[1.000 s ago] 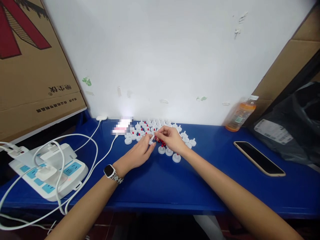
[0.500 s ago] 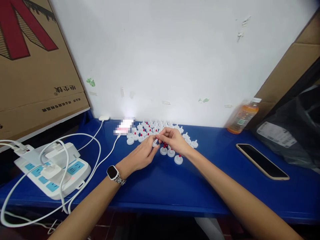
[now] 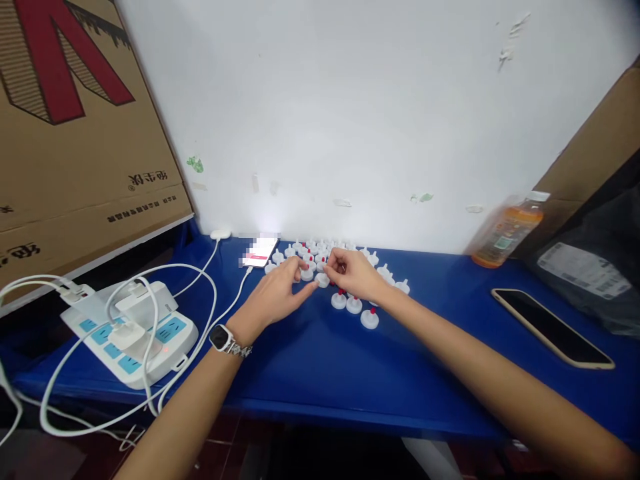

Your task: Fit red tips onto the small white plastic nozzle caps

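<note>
Many small white nozzle caps (image 3: pixel 339 301) stand on the blue table, round and with a spout on top; several have red tips. My right hand (image 3: pixel 354 272) is closed in a pinch at a white nozzle cap (image 3: pixel 323 280), whose top is hidden by the fingers. Just left of that cap, my left hand (image 3: pixel 277 293) is open, thumb stretched out and its tip close to the cap's edge. Its curled forefinger is beside other red-tipped caps (image 3: pixel 307 273). Some small red tips lie partly hidden under my right hand.
A lit phone (image 3: pixel 265 252) lies by the wall, left of the caps. Cables loop around a power strip (image 3: pixel 135 347) at the left. To the right are a dark phone (image 3: pixel 550 327), an orange drink bottle (image 3: pixel 510 230) and a dark plastic bag (image 3: pixel 590 260).
My left hand has let go of the white cap and drawn left, its fingers spreading. My right hand keeps its pinch at the cap. The view has shifted slightly.
</note>
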Available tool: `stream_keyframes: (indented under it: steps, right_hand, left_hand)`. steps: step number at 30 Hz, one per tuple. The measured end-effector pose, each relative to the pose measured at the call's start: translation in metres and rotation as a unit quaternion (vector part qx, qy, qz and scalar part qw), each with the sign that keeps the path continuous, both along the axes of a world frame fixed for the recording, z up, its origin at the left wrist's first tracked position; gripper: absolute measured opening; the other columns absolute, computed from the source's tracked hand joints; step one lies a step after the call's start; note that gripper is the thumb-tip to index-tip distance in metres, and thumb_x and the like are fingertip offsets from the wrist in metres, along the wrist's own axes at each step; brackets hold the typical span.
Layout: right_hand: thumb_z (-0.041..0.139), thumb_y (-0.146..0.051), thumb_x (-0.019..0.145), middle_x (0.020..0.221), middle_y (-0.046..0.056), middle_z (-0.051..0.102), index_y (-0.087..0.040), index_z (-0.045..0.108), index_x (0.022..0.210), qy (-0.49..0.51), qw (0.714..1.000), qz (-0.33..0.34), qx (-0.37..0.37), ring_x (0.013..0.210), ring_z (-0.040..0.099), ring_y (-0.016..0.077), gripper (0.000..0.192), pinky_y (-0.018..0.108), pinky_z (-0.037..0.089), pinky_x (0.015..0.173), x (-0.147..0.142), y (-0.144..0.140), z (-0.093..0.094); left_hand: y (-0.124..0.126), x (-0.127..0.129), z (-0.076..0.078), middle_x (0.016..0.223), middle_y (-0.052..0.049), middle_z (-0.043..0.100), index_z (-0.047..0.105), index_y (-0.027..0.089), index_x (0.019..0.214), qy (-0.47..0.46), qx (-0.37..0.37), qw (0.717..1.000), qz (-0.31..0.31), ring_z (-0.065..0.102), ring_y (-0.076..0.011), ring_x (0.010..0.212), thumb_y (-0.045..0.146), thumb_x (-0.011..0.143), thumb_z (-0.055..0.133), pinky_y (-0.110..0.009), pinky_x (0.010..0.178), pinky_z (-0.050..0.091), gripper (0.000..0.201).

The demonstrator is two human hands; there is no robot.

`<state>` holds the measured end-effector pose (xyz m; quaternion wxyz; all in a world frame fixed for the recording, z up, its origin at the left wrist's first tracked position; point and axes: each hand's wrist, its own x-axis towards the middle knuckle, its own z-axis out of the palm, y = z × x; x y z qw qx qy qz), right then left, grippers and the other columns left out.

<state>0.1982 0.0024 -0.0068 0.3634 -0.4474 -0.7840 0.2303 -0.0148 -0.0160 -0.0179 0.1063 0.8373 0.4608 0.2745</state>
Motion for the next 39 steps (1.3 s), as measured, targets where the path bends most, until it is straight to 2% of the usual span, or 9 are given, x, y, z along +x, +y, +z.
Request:
stream_keyframes:
  steps: [3, 7, 11, 14, 19, 22, 29, 34, 39]
  right_hand:
    - [0.058, -0.018, 0.078, 0.064, -0.002, 0.062, -0.019, 0.056, 0.074, -0.101, 0.994, 0.025, 0.015, 0.057, 0.053, 0.0109, 0.004, 0.023, 0.035, 0.056, -0.005, 0.009, -0.006]
    - [0.062, -0.025, 0.078, 0.058, -0.003, 0.055, -0.019, 0.060, 0.076, -0.186, 0.981, 0.031, 0.035, 0.056, 0.049, 0.0122, 0.007, 0.024, 0.031, 0.056, -0.021, 0.015, -0.003]
    - [0.063, -0.035, 0.082, 0.057, -0.003, 0.052, -0.019, 0.064, 0.088, -0.187, 0.979, 0.027, 0.075, 0.056, 0.047, 0.0137, 0.017, 0.026, 0.029, 0.057, -0.049, 0.020, 0.007]
    - [0.061, -0.034, 0.083, 0.058, -0.002, 0.053, -0.018, 0.064, 0.083, -0.167, 0.983, 0.038, 0.072, 0.057, 0.048, 0.0131, 0.015, 0.025, 0.030, 0.057, -0.067, 0.026, 0.008]
    - [0.058, -0.032, 0.083, 0.056, -0.003, 0.052, -0.018, 0.063, 0.074, -0.107, 0.993, 0.010, 0.052, 0.054, 0.047, 0.0114, 0.018, 0.025, 0.031, 0.056, -0.062, 0.035, 0.002]
    - [0.058, -0.031, 0.083, 0.054, -0.004, 0.052, -0.018, 0.061, 0.070, -0.089, 0.995, -0.002, 0.034, 0.054, 0.048, 0.0113, 0.019, 0.025, 0.034, 0.058, -0.047, 0.033, 0.001]
    - [0.055, -0.031, 0.085, 0.061, -0.001, 0.059, -0.017, 0.063, 0.073, -0.101, 0.993, -0.042, 0.045, 0.057, 0.051, 0.0126, 0.020, 0.027, 0.035, 0.061, -0.005, 0.023, 0.001]
    - [0.064, -0.028, 0.079, 0.072, 0.004, 0.065, -0.020, 0.071, 0.073, -0.255, 0.963, -0.057, 0.073, 0.081, 0.055, 0.0212, 0.013, 0.033, 0.032, 0.077, 0.020, 0.017, -0.004]
    - [0.067, -0.036, 0.081, 0.087, 0.007, 0.068, -0.023, 0.074, 0.079, -0.311, 0.948, -0.038, 0.061, 0.095, 0.052, 0.0264, 0.016, 0.038, 0.028, 0.084, 0.022, 0.019, -0.007]
  left_hand:
    - [0.010, -0.024, 0.002, 0.088, -0.002, 0.060, 0.048, 0.022, 0.090, 0.023, 0.000, 0.997, 0.073, 0.058, -0.0195, 0.076, 0.040, 0.090, 0.055, -0.031, 0.067, 0.041, 0.019]
    - [0.020, -0.044, -0.006, 0.094, -0.004, 0.058, 0.043, 0.022, 0.094, 0.032, -0.018, 0.988, 0.151, 0.057, -0.0207, 0.077, 0.038, 0.081, 0.066, -0.032, 0.066, 0.041, 0.031]
    - [0.024, -0.046, -0.017, 0.098, -0.008, 0.060, 0.043, 0.020, 0.100, 0.020, -0.044, 0.983, 0.176, 0.061, -0.0241, 0.086, 0.033, 0.077, 0.071, -0.033, 0.070, 0.045, 0.038]
    - [0.025, -0.044, -0.022, 0.095, -0.009, 0.062, 0.047, 0.018, 0.108, 0.001, -0.043, 0.982, 0.186, 0.063, -0.0251, 0.087, 0.029, 0.079, 0.070, -0.034, 0.074, 0.047, 0.039]
    - [0.031, -0.041, -0.027, 0.092, -0.010, 0.063, 0.060, 0.016, 0.096, 0.000, -0.039, 0.985, 0.169, 0.063, -0.0252, 0.088, 0.024, 0.088, 0.058, -0.037, 0.079, 0.047, 0.012]
    - [0.031, -0.037, -0.022, 0.083, -0.007, 0.065, 0.064, 0.017, 0.089, -0.013, -0.046, 0.989, 0.138, 0.062, -0.0219, 0.080, 0.024, 0.089, 0.056, -0.034, 0.075, 0.048, 0.012]
    - [0.012, -0.006, -0.007, 0.105, -0.007, 0.064, 0.059, 0.020, 0.094, -0.138, -0.019, 0.989, -0.047, 0.061, -0.0204, 0.095, 0.041, 0.097, 0.048, -0.031, 0.080, 0.049, 0.025]
    - [0.006, 0.017, -0.014, 0.090, -0.002, 0.064, 0.049, 0.022, 0.102, -0.183, -0.097, 0.977, -0.044, 0.062, -0.0167, 0.072, 0.047, 0.101, 0.037, -0.031, 0.072, 0.049, 0.027]
    - [0.003, 0.028, -0.016, 0.092, -0.002, 0.062, 0.055, 0.021, 0.107, -0.178, -0.088, 0.980, -0.028, 0.058, -0.0171, 0.081, 0.045, 0.103, 0.028, -0.030, 0.078, 0.045, 0.036]
